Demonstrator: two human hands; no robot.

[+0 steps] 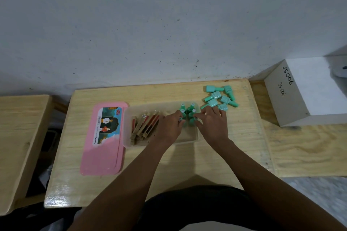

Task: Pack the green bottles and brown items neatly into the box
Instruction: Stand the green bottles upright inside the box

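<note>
Here the bottle-packing step is shown under way. A clear plastic box (pixel 195 138) is seen on a wooden table (pixel 131 174), with its pink lid (pixel 102 155) laid just beside it on the left. The brown items (pixel 144 127) are already stacked at a slant in the left half of the box. A small cluster of upright green bottles (pixel 187 111) is stood in the far right corner of the box. The left hand (pixel 170 127) and the right hand (pixel 214 124) are held close together over this cluster, fingertips curled onto the nearest bottles; whether a bottle is actually pinched or merely steadied cannot be told. A pile of loose bottles (pixel 219 97) is left lying on its side on the table, just beyond the right edge of the box. A white carton (pixel 300 90) marked with handwriting is seen at the far right, not involved. The task is judged roughly half done. Next, the cluster would need squaring up, and a loose bottle would need to be fetched, turned upright and set touching its neighbours.
</note>
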